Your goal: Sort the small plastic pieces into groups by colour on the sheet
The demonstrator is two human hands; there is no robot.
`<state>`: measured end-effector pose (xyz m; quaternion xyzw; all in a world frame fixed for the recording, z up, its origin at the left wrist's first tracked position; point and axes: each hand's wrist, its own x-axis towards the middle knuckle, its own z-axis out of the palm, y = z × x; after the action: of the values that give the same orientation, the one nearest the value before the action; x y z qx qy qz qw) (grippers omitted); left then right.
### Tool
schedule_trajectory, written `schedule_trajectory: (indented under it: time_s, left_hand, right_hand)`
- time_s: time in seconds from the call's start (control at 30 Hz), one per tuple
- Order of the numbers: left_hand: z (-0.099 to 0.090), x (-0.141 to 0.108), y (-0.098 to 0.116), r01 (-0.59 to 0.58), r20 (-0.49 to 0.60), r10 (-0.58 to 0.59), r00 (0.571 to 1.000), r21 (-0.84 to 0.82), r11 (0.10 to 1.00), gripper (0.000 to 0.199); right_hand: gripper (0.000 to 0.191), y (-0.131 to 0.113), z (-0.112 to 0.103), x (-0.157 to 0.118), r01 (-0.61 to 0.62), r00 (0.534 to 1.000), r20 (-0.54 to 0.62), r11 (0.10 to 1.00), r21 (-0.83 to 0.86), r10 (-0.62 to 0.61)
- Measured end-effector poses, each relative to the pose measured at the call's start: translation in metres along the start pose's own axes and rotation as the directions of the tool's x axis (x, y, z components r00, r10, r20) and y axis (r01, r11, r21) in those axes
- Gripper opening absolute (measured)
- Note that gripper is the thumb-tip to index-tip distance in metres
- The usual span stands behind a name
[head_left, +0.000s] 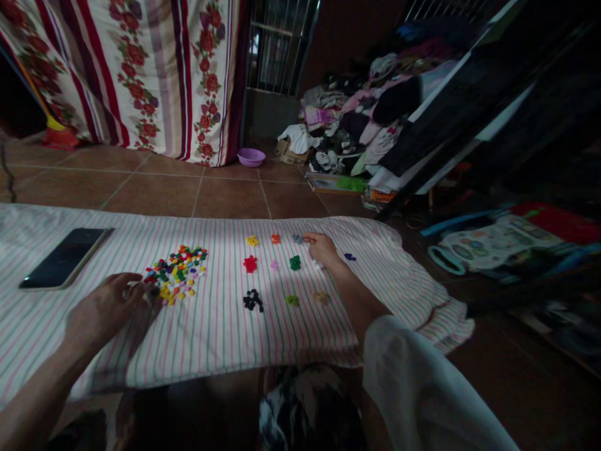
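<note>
A dark phone (66,257) lies near the striped cloth's (220,332) left edge. Right of it, the left hand (106,310), fingers curled, touches a mixed bead pile (177,272). Further right, past small sorted clusters, the right hand (322,247) pinches something too small to tell, near the cloth's far edge.

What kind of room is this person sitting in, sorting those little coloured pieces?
Probably a room in a home, with the person working on the floor. A striped cloth is spread over terracotta floor tiles, a floral sheet hangs behind, and a heap of clothes is piled beside a purple bowl.
</note>
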<state>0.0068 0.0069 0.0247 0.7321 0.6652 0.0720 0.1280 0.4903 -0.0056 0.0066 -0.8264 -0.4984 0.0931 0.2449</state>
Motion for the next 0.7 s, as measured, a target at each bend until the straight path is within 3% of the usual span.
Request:
schedule_trajectory:
  time_s: [0.1,0.2,0.33,0.43,0.57,0.7]
  left_hand:
    - [-0.007,-0.006,0.011,0.088,0.021,-0.088,0.996,-0.012,0.996,0.049]
    - [-0.009,-0.007,0.015,0.089,0.003,-0.089,0.996,-0.025,0.996,0.048]
    - [-0.001,-0.005,0.012,-0.064,-0.06,0.067,0.996,0.052,0.997,0.041]
    - [0.01,-0.006,0.007,-0.175,-0.078,0.186,0.979,0.127,0.976,0.036]
    - [0.023,-0.011,0.0,-0.3,-0.065,0.319,0.945,0.206,0.931,0.036]
    - [0.027,-0.016,-0.007,-0.292,-0.009,0.3,0.954,0.202,0.935,0.04]
  right_hand:
    - [0.045,-0.005,-0.003,-0.003,-0.006,1.0,0.02,1.0,0.0,0.006]
    - [0.042,-0.008,-0.009,-0.007,0.006,0.998,-0.055,1.0,-0.03,-0.007]
    - [0.036,-0.022,-0.015,-0.012,0.089,0.987,-0.131,0.995,-0.051,-0.095]
    - [0.035,-0.046,-0.013,-0.021,0.227,0.962,-0.151,0.974,-0.021,-0.228]
    - [0.031,-0.092,0.003,-0.044,0.475,0.879,-0.081,0.875,0.091,-0.469]
    - [0.03,-0.135,0.029,-0.072,0.62,0.762,0.063,0.755,0.212,-0.644]
